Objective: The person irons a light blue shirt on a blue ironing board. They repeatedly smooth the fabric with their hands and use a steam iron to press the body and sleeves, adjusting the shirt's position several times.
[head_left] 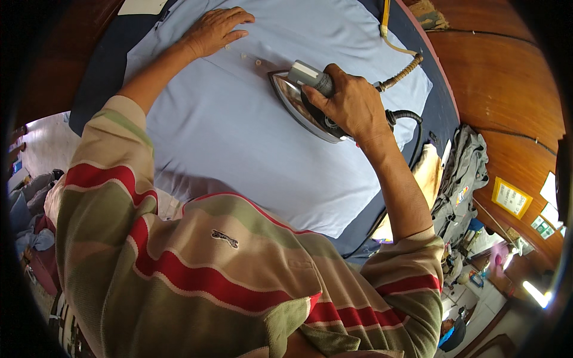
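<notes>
A light blue garment [250, 125] with a few small pale buttons lies spread over a dark blue padded board [102, 83]. My right hand [352, 107] is wrapped round the grey handle of a steam iron [287, 101]. The iron's soleplate rests on the cloth, its pointed tip toward the upper left, close to the row of buttons. At the upper left my left hand [216, 31] lies on the cloth with its fingers stretched out, holding nothing. From the back of the iron run a brown-wrapped hose [401, 74] and a black cord [413, 114].
A yellowish cloth [427, 173] and dark grey garments [462, 179] hang at the board's right side. Beyond stands a wooden wall [498, 89] with a yellow-framed notice [511, 198]. Heaped clothes [39, 206] lie at the far left. The iron's cord trails down the board's right edge.
</notes>
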`<state>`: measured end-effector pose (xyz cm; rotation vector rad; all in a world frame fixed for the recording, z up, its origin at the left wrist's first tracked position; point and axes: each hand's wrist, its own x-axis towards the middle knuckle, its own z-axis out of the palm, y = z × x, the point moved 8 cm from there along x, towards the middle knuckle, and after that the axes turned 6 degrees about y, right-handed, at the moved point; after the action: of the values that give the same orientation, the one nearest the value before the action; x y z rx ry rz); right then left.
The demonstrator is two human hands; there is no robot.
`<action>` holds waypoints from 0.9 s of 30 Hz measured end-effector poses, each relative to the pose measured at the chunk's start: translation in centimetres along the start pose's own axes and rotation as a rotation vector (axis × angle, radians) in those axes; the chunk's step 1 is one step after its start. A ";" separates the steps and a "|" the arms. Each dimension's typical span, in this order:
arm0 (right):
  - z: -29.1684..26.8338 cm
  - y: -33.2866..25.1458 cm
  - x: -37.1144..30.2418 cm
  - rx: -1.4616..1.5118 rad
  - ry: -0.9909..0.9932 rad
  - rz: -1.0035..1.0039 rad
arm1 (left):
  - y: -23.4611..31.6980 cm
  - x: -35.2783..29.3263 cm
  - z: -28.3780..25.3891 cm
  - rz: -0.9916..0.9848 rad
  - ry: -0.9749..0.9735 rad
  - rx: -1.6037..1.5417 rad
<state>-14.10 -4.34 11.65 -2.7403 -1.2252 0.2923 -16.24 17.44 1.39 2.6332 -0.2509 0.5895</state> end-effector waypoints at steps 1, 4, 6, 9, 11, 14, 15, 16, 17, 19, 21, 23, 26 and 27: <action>-0.1 0.1 0.1 0.022 0.000 0.013 | 0.0 -0.1 0.2 -0.011 -0.004 0.001; -0.7 0.0 0.7 0.067 0.019 0.038 | 0.0 -0.1 0.2 -0.029 -0.006 0.012; -0.9 -0.3 1.2 0.063 0.049 0.043 | 0.1 -0.1 0.1 -0.025 0.000 0.021; -0.6 -0.8 1.8 0.017 0.041 -0.018 | -0.3 0.1 0.2 -0.019 0.009 0.029; -0.4 -1.1 1.6 0.004 0.018 -0.032 | -0.4 0.2 0.4 -0.061 -0.042 -0.023; 0.0 -1.3 1.1 0.027 -0.019 -0.028 | 1.6 0.2 -0.9 -0.018 0.041 0.113; 0.0 -1.4 1.1 0.024 -0.027 -0.016 | 2.8 0.0 -1.5 0.012 0.097 0.189; 0.0 -1.5 1.1 0.019 -0.016 -0.028 | 4.3 -0.3 -1.0 -0.012 0.002 0.149; 0.0 -1.5 1.1 0.014 -0.006 -0.039 | 5.9 -0.7 -0.6 -0.037 -0.092 0.108; -0.2 -1.3 1.2 0.016 0.006 -0.028 | 6.1 -2.6 0.9 -0.072 -0.181 0.088; -0.3 -0.9 1.5 0.027 0.001 0.019 | 5.3 -3.7 0.6 -0.119 -0.232 0.110; -0.4 -0.7 2.0 0.034 -0.002 0.057 | 5.1 -4.1 0.6 -0.163 -0.312 0.126; -0.7 -0.4 2.7 0.045 0.025 0.031 | 4.8 -4.3 1.0 -0.158 -0.299 0.194; -0.6 -0.5 2.7 0.048 0.028 -0.001 | 4.8 -4.2 1.0 -0.160 -0.313 0.189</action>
<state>-12.52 -2.01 11.94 -2.6937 -1.1969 0.2780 -20.89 13.04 0.45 2.8887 -0.0774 0.1516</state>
